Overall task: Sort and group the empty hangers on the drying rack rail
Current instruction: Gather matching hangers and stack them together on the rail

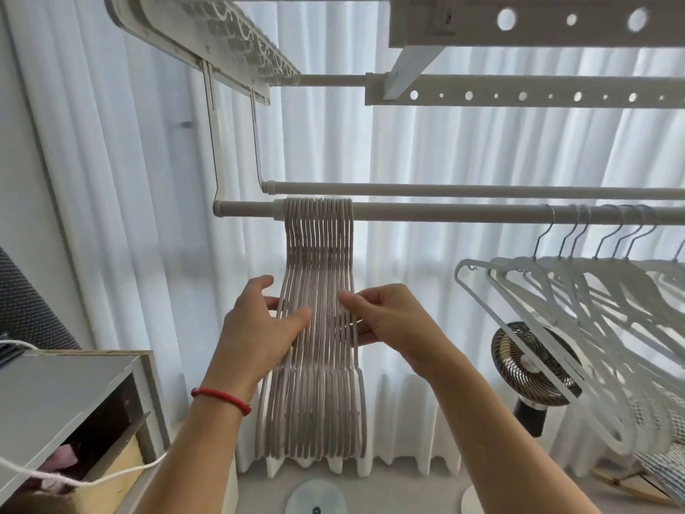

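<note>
A tight bunch of several beige hangers (318,254) hangs from the near grey rail (444,214), left of its middle. My left hand (259,328) grips the bunch's left side, thumb across the front and fingers behind. My right hand (385,317) holds the right side, thumb and fingertips pinching the outer hangers at mid height. Further right on the same rail hang several white hangers with metal hooks (578,291), spread apart and tilted.
A second rail (482,190) runs just behind the first, with perforated rack bars (519,95) overhead. White curtains fill the background. A grey shelf unit (66,387) stands at the left, a fan (530,365) on a stand at the right behind the white hangers.
</note>
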